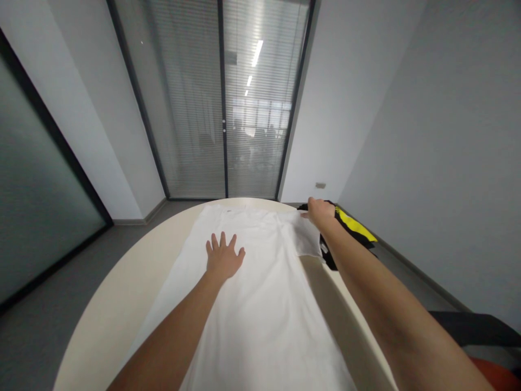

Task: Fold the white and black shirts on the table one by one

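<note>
Grey-walled room, blinds [244, 108] on the glass doors behind a round cream table [109, 304]. White T-shirt [260, 293] spread flat along the table's middle, reaching its far edge. Left hand [223, 258] open, fingers splayed, palm pressed on the shirt. Right hand [321, 212] closed on the shirt's sleeve at the far right edge. Black-and-yellow garment [354, 225] lies just beside it.

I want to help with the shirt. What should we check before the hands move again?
1. White shirt lies flat on the table: ok.
2. Left hand presses flat on the shirt, fingers spread: ok.
3. Right hand is at the sleeve: ok; firm grip: cannot tell.
4. Black and yellow garment clear of the sleeve: not ok, it lies right beside.
5. Shirt's near hem on the table: cannot tell.
</note>
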{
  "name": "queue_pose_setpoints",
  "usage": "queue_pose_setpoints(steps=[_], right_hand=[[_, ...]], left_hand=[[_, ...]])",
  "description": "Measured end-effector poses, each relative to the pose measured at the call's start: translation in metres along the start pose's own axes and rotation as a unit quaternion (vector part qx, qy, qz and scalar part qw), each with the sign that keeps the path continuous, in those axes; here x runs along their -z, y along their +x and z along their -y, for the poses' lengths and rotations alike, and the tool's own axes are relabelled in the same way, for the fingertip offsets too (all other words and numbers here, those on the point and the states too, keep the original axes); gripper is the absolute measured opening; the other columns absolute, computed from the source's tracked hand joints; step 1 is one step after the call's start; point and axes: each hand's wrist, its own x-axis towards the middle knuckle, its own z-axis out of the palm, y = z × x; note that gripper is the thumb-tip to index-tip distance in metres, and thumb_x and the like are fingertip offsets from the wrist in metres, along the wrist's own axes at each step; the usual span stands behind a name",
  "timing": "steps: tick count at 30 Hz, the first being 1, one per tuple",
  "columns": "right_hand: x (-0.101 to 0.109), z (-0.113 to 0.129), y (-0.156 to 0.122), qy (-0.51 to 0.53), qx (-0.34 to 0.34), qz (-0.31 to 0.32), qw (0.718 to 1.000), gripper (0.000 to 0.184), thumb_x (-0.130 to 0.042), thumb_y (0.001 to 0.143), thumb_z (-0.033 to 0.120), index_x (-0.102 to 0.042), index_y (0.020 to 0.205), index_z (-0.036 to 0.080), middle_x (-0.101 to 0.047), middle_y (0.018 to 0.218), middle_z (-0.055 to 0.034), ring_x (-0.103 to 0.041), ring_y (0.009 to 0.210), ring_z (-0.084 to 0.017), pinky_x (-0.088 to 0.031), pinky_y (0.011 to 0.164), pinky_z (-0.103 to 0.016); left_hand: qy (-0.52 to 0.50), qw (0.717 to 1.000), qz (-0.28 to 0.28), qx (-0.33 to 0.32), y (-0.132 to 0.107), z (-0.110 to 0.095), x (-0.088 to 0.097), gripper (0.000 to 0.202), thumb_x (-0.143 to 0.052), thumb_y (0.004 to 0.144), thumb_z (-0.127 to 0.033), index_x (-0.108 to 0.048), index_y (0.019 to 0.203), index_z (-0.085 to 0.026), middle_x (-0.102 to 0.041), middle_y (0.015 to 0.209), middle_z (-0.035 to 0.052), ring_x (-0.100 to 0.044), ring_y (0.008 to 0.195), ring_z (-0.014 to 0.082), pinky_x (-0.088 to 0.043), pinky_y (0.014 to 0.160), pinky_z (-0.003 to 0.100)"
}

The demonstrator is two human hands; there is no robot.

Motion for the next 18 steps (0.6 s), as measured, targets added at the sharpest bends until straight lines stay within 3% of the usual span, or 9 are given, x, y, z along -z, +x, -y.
queue_pose_setpoints(steps=[3, 6, 10, 14, 18], right_hand=[[0.002, -0.001, -0.005, 0.006, -0.030, 0.069, 0.997, 0.055, -0.082, 0.074, 0.032, -0.067, 0.121, 0.009, -0.066, 0.120, -0.0242, -0.064, 0.116, -0.034, -0.051, 0.092, -0.042], [0.003, -0.004, -0.011, 0.027, -0.048, 0.086, 0.995, 0.047, -0.077, 0.075, 0.022, -0.069, 0.119, 0.008, -0.067, 0.119, -0.0248, -0.065, 0.115, -0.033, -0.052, 0.092, -0.042], [0.007, -0.010, -0.015, 0.055, -0.069, 0.057, 0.994, 0.044, -0.067, 0.085, 0.026, -0.066, 0.125, 0.008, -0.065, 0.122, -0.0272, -0.065, 0.115, -0.033, -0.052, 0.090, -0.040], [0.016, -0.009, -0.015, 0.133, -0.096, -0.006, 0.986, 0.043, -0.060, 0.092, 0.036, -0.060, 0.129, 0.014, -0.066, 0.122, -0.0224, -0.065, 0.114, -0.033, -0.052, 0.090, -0.042], [0.023, 0.001, -0.014, 0.160, -0.063, -0.075, 0.982, 0.042, -0.049, 0.098, 0.037, -0.049, 0.136, 0.018, -0.067, 0.117, -0.0193, -0.066, 0.109, -0.031, -0.051, 0.088, -0.041]], left_hand=[[0.006, 1.000, 0.004, 0.003, 0.000, 0.000, 0.000, 0.068, -0.033, 0.095, -0.060, -0.037, 0.155, -0.028, -0.029, 0.163, 0.0113, -0.015, 0.149, 0.0464, -0.014, 0.117, 0.062], [0.007, 1.000, 0.004, 0.003, 0.000, -0.001, -0.001, 0.068, -0.033, 0.095, -0.060, -0.037, 0.155, -0.028, -0.029, 0.163, 0.0118, -0.015, 0.149, 0.0468, -0.014, 0.116, 0.062], [0.007, 1.000, -0.002, 0.000, -0.001, -0.001, -0.002, 0.069, -0.033, 0.095, -0.060, -0.037, 0.155, -0.027, -0.030, 0.162, 0.0134, -0.015, 0.149, 0.0477, -0.015, 0.116, 0.062], [0.008, 1.000, 0.000, 0.002, 0.000, 0.004, -0.003, 0.069, -0.033, 0.095, -0.060, -0.036, 0.155, -0.027, -0.030, 0.163, 0.0124, -0.016, 0.149, 0.0466, -0.015, 0.117, 0.062], [0.010, 1.000, -0.001, 0.000, 0.001, 0.007, -0.004, 0.068, -0.033, 0.095, -0.060, -0.037, 0.155, -0.027, -0.030, 0.163, 0.0119, -0.016, 0.149, 0.0466, -0.015, 0.117, 0.061]])
